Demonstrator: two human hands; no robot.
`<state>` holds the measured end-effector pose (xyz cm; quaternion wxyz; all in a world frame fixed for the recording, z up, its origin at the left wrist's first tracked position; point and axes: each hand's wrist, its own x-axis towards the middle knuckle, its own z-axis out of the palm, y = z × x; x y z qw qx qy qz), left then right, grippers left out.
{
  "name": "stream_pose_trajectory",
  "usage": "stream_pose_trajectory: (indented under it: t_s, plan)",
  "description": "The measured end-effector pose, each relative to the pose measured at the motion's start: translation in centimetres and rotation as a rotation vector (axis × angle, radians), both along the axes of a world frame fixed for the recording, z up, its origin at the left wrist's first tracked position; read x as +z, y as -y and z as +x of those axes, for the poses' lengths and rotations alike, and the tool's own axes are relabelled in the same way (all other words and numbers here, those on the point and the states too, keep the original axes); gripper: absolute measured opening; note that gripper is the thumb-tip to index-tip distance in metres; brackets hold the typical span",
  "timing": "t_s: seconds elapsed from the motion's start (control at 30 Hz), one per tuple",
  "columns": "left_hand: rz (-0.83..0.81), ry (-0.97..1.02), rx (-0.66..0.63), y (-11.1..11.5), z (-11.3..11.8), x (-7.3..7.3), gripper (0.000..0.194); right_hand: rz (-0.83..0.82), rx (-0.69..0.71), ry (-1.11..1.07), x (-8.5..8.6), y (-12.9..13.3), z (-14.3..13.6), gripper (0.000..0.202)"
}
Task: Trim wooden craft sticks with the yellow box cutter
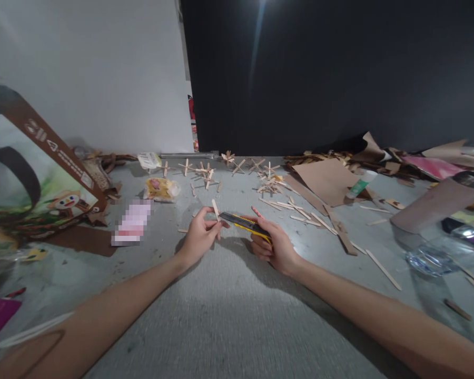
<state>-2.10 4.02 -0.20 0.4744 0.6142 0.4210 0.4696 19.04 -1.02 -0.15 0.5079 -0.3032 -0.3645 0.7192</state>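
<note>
Wooden stick (215, 207) is sitting in the fingers of your left hand (198, 235), pinched narrow, above the tabletop (221, 321). Long axis is pointing away from you, leaning a bit left; the free end is sticking out past the fingertips on the far side. Your right hand (274, 246) is holding the utility knife (245, 223), fingers wrapping the handle, blade end pointing left and slightly away. So the knife is running roughly crosswise, facing the stick from the right. Left hand is nearer; right is sitting a knife's length off. Blade end is lying right by the stick at your left fingertips; contact looks likely, too small to confirm. Loose sticks (306, 221) are lying beyond your right hand.
</note>
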Motion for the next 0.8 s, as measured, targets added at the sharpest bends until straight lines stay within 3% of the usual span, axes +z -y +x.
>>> stream_pose_trajectory:
  t_s: [0.37,0.8]
  plan:
    - [-0.069,0.097,-0.003,-0.06,0.23,0.09,0.037,0.023,-0.006,0.003,0.06,0.14,0.06,0.053]
    - [-0.042,0.070,0.001,-0.48,0.13,-0.41,0.039,0.027,-0.065,0.030,-0.04,0.23,-0.23,0.059]
